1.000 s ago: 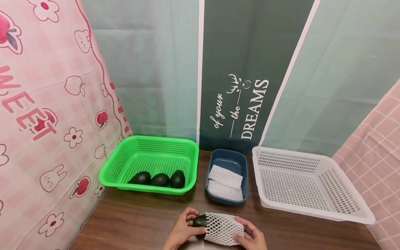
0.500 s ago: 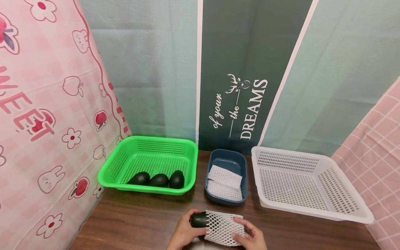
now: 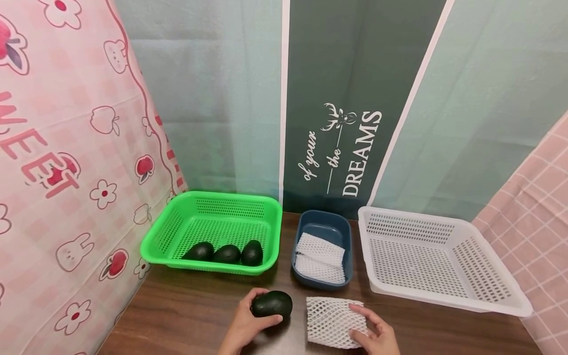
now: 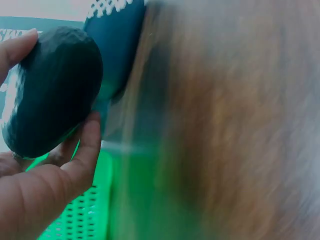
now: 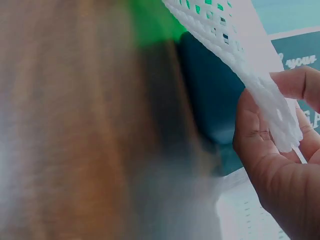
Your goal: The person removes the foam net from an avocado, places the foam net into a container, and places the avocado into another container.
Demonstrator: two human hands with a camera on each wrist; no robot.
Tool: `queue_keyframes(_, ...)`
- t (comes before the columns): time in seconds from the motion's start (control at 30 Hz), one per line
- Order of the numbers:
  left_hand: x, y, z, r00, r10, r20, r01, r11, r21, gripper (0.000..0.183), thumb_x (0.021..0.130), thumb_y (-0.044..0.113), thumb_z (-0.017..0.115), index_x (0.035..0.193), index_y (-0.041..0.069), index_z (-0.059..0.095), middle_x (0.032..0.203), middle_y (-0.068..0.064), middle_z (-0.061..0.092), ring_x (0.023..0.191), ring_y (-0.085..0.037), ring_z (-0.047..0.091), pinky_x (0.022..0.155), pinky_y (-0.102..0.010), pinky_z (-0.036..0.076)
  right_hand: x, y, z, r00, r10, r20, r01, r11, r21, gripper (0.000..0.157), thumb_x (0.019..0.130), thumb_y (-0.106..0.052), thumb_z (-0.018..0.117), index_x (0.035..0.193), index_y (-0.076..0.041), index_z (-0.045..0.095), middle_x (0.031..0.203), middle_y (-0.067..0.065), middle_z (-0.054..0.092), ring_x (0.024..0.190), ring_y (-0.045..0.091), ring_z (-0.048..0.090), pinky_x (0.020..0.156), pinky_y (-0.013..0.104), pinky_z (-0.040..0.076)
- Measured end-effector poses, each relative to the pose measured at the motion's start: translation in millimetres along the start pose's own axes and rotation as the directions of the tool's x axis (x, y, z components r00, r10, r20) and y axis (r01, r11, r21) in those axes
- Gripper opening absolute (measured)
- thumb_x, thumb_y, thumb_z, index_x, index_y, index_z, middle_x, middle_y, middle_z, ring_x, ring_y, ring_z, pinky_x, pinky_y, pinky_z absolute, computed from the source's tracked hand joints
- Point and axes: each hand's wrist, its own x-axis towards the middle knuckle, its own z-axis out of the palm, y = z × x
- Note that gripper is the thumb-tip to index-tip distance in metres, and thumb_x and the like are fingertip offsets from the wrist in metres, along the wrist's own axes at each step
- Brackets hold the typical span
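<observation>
My left hand [image 3: 246, 320] grips a dark green avocado [image 3: 274, 303] over the near part of the table, thumb along its near side and fingers behind. In the left wrist view the same avocado [image 4: 57, 92] sits between thumb and fingers. To its right, my right hand [image 3: 377, 331] pinches a white foam net sleeve [image 3: 333, 323] by its right end. The sleeve hangs apart from the avocado, with its left end facing the fruit. The right wrist view has the net [image 5: 240, 65] pressed between thumb and fingers.
A green basket [image 3: 213, 268] at the left holds three dark avocados [image 3: 227, 254]. In the middle, a blue tray [image 3: 326, 222] carries white foam nets [image 3: 320, 250]. A white basket [image 3: 448, 301] stands at the right, on the brown wooden table [image 3: 191, 305]. Printed curtains [image 3: 213, 123] rise behind.
The avocado's right part was inside the net sleeve earlier; now the two are apart. My left hand has drawn left with the avocado, my right hand right with the sleeve.
</observation>
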Motion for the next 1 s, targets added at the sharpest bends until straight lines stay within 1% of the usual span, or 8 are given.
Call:
queue_keyframes(0.1, -1.1, 7.3, -6.7, 0.999, 0.032, 0.010, -0.032, 0.999, -0.004, 0.056, 0.067, 0.018, 0.089, 0.115, 0.011, 0.061, 0.104, -0.004, 0.064, 0.095, -0.021, 0.058, 0.082, -0.033, 0.045, -0.5, -10.1, 2.7, 0.993, -0.114, -0.016, 0.114, 0.993, -0.005, 0.054, 0.067, 0.019, 0.071, 0.119, 0.016, 0.058, 0.112, 0.009, 0.065, 0.079, 0.019, 0.066, 0.063, 0.033, 0.056)
queue_keyframes(0.2, -2.1, 16.3, -12.4, 0.997, 0.073, 0.015, -0.073, 0.997, -0.008, 0.056, 0.067, 0.018, 0.089, 0.115, 0.012, 0.061, 0.104, -0.003, 0.066, 0.095, -0.022, 0.059, 0.082, -0.032, 0.045, 1.4, -21.0, 4.0, 0.979, -0.203, -0.023, 0.204, 0.977, 0.063, 0.052, 0.068, 0.022, 0.067, 0.119, 0.016, 0.058, 0.108, 0.000, 0.067, 0.080, 0.018, 0.067, 0.064, 0.031, 0.057)
queue_keyframes(0.3, -0.8, 25.3, -17.2, 0.994, 0.112, 0.005, -0.112, 0.994, 0.002, 0.057, 0.066, 0.018, 0.090, 0.114, 0.013, 0.060, 0.103, -0.001, 0.067, 0.096, -0.021, 0.059, 0.084, -0.033, 0.044, 6.0, -33.3, 6.9, 0.969, -0.238, -0.062, 0.244, 0.961, 0.130, 0.050, 0.071, 0.022, 0.066, 0.120, 0.012, 0.060, 0.112, -0.005, 0.065, 0.085, 0.016, 0.067, 0.068, 0.029, 0.056)
queue_keyframes(0.5, 7.9, 41.6, -30.1, 0.985, 0.175, -0.010, -0.174, 0.983, 0.061, 0.057, 0.064, 0.020, 0.092, 0.112, 0.017, 0.061, 0.102, 0.003, 0.067, 0.097, -0.018, 0.060, 0.087, -0.034, 0.044, 18.1, -55.3, 19.9, 0.971, -0.174, -0.163, 0.203, 0.962, 0.184, 0.048, 0.081, 0.015, 0.068, 0.127, 0.008, 0.056, 0.118, 0.001, 0.060, 0.081, 0.011, 0.066, 0.071, 0.025, 0.054)
queue_keyframes(0.63, 17.2, 50.4, -45.0, 0.978, 0.204, -0.034, -0.200, 0.976, 0.087, 0.057, 0.064, 0.019, 0.092, 0.112, 0.019, 0.062, 0.102, 0.002, 0.067, 0.097, -0.019, 0.060, 0.089, -0.040, 0.043, 25.4, -63.0, 28.0, 0.969, -0.144, -0.202, 0.187, 0.959, 0.211, 0.052, 0.081, 0.011, 0.071, 0.130, 0.008, 0.054, 0.127, 0.003, 0.054, 0.075, 0.007, 0.064, 0.072, 0.022, 0.054)
queue_keyframes(0.73, 24.4, 55.8, -56.2, 0.974, 0.213, -0.077, -0.205, 0.973, 0.105, 0.057, 0.064, 0.020, 0.092, 0.113, 0.020, 0.063, 0.104, 0.002, 0.067, 0.098, -0.018, 0.060, 0.090, -0.043, 0.042, 30.2, -65.2, 30.4, 0.968, -0.137, -0.210, 0.184, 0.957, 0.222, 0.054, 0.080, 0.010, 0.073, 0.130, 0.007, 0.054, 0.131, 0.004, 0.050, 0.074, 0.006, 0.063, 0.072, 0.021, 0.053)
queue_keyframes(0.93, 39.2, 63.4, -73.2, 0.969, 0.205, -0.136, -0.183, 0.970, 0.161, 0.059, 0.066, 0.025, 0.091, 0.117, 0.018, 0.062, 0.107, 0.000, 0.065, 0.099, -0.018, 0.058, 0.088, -0.041, 0.044, 41.5, -68.2, 31.4, 0.970, -0.115, -0.215, 0.165, 0.959, 0.230, 0.055, 0.079, 0.011, 0.074, 0.130, 0.006, 0.054, 0.131, 0.006, 0.049, 0.076, 0.006, 0.061, 0.073, 0.020, 0.053)
queue_keyframes(1.0, 45.7, 63.2, -78.0, 0.969, 0.194, -0.152, -0.165, 0.969, 0.182, 0.060, 0.067, 0.028, 0.091, 0.118, 0.018, 0.062, 0.109, -0.001, 0.064, 0.100, -0.018, 0.058, 0.088, -0.042, 0.044, 45.9, -69.7, 32.8, 0.972, -0.105, -0.210, 0.151, 0.965, 0.214, 0.056, 0.079, 0.009, 0.075, 0.131, 0.005, 0.054, 0.133, 0.005, 0.047, 0.087, 0.006, 0.059, 0.075, 0.020, 0.052)
